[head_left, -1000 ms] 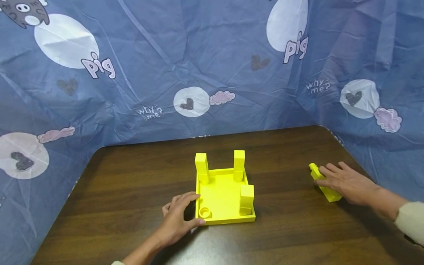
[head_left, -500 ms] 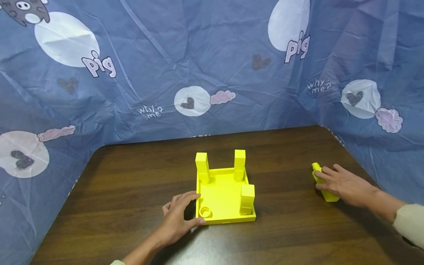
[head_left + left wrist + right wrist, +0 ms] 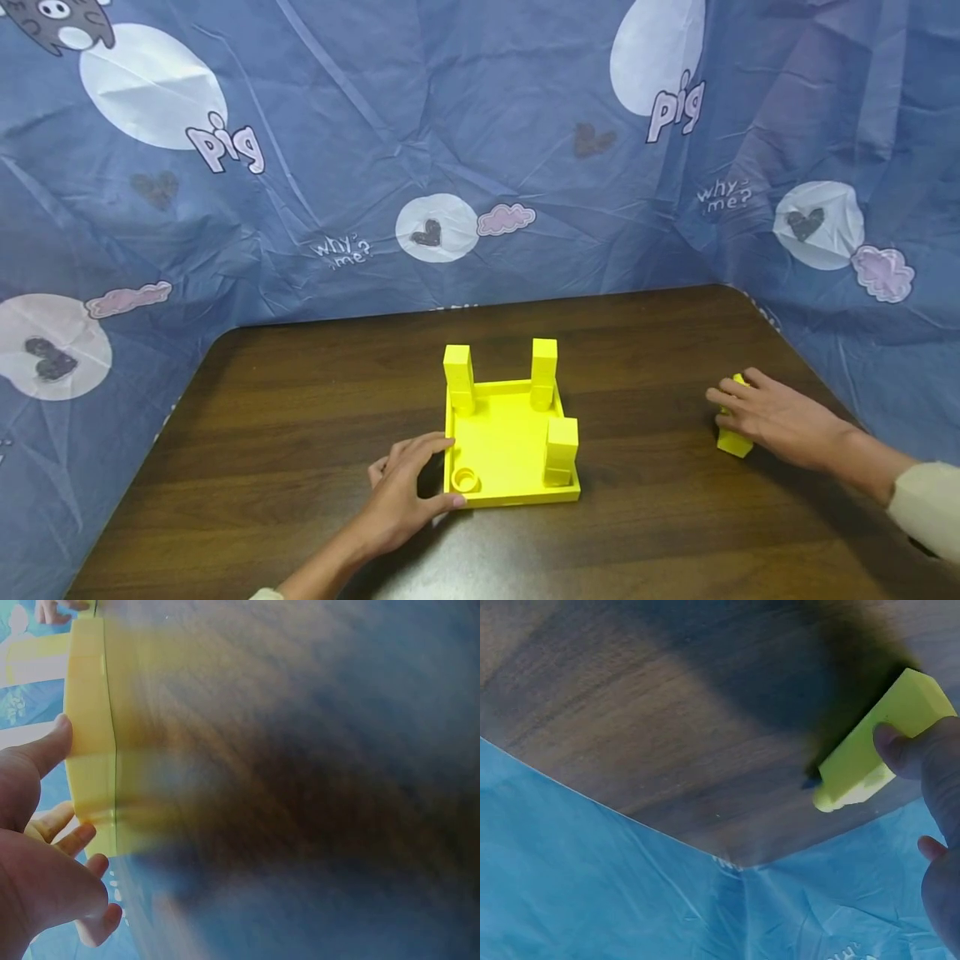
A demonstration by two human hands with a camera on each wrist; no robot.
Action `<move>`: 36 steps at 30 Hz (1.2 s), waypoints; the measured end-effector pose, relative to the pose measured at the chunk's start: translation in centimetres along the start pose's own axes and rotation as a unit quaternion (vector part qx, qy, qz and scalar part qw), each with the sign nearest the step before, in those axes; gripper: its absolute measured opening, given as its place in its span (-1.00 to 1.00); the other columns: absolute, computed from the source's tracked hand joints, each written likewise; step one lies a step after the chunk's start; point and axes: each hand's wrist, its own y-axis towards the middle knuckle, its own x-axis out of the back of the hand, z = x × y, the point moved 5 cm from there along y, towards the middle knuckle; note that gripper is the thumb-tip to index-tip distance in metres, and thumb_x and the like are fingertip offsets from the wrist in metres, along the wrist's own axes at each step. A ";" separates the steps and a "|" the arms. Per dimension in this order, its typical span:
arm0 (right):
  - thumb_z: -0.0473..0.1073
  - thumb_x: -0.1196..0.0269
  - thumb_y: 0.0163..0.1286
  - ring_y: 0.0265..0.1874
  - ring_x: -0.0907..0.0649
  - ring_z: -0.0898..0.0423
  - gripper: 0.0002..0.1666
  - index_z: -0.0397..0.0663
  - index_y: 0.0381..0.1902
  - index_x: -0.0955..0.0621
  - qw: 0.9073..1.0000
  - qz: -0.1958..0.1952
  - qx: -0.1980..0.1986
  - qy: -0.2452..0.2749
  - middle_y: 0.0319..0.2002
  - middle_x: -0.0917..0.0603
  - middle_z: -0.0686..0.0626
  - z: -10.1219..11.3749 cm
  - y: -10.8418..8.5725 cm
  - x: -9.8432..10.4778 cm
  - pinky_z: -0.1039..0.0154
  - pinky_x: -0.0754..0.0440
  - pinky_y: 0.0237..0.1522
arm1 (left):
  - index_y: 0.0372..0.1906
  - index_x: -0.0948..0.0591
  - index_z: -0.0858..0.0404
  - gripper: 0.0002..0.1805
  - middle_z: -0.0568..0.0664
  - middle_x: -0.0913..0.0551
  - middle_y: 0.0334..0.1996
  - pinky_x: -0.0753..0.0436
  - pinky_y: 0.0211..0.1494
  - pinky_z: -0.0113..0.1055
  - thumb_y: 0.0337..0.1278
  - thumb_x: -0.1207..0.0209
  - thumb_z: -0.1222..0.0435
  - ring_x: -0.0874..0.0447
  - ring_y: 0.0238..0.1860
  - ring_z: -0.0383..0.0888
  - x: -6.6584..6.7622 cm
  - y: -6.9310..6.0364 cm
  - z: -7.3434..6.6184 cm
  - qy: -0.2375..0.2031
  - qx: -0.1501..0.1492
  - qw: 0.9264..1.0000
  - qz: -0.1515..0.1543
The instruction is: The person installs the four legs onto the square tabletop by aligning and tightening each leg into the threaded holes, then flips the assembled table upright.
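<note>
A yellow square tray-like base [image 3: 502,446] lies on the table, with upright square legs at three corners: a back left leg [image 3: 459,379], a back right leg [image 3: 543,371] and a front right leg [image 3: 561,450]. A round socket [image 3: 465,480] shows at its near left corner. My left hand [image 3: 397,496] holds that corner, thumb on the front wall, fingers along the left side. Far to the right, my right hand [image 3: 787,421] pinches a loose yellow leg [image 3: 735,442], partly hidden by the fingers. In the right wrist view the thumb presses this leg [image 3: 881,746], its narrow end pointing away.
The brown wooden table [image 3: 315,400] has rounded far corners. A blue printed cloth [image 3: 420,150] hangs behind it and along both sides. Bare tabletop lies between the base and my right hand.
My right hand's fingers have closed in around the loose leg, which has turned and shifted slightly left at its near end. The left hand and the base stay in place.
</note>
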 end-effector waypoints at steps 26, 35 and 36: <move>-0.40 -0.33 -0.26 -0.08 -0.43 -0.13 -0.48 -0.07 -0.19 -0.65 0.977 -0.109 -0.140 0.114 -0.08 -0.50 -0.12 -2.1 4.6 5.4 -0.04 -0.25 -0.18 | 0.19 -0.52 0.10 -0.28 -0.05 -0.47 0.26 0.00 0.04 0.05 -0.22 -0.49 0.09 -0.28 0.23 -0.04 0.0 0.0 -0.1 -0.004 0.001 1.000 0.000; -0.39 -0.52 -0.30 -0.08 -0.42 -0.05 -0.41 0.04 -0.19 -0.65 0.959 -0.135 -0.176 0.179 -0.09 -0.49 -0.02 -1.7 6.3 7.4 -0.04 -0.23 -0.15 | 0.19 -0.52 0.11 -0.27 -0.04 -0.47 0.26 0.01 0.06 0.07 -0.21 -0.49 0.10 -0.28 0.23 -0.02 0.0 0.0 -0.1 -0.006 0.002 1.000 0.002; -0.38 -0.53 -0.30 -0.08 -0.42 -0.04 -0.41 0.04 -0.20 -0.65 0.957 -0.139 -0.177 0.183 -0.09 -0.49 -0.01 -1.6 6.5 7.6 -0.03 -0.23 -0.15 | 0.19 -0.52 0.11 -0.27 -0.04 -0.47 0.26 0.01 0.06 0.07 -0.21 -0.49 0.09 -0.28 0.23 -0.02 0.0 0.0 -0.1 -0.005 0.002 1.000 0.003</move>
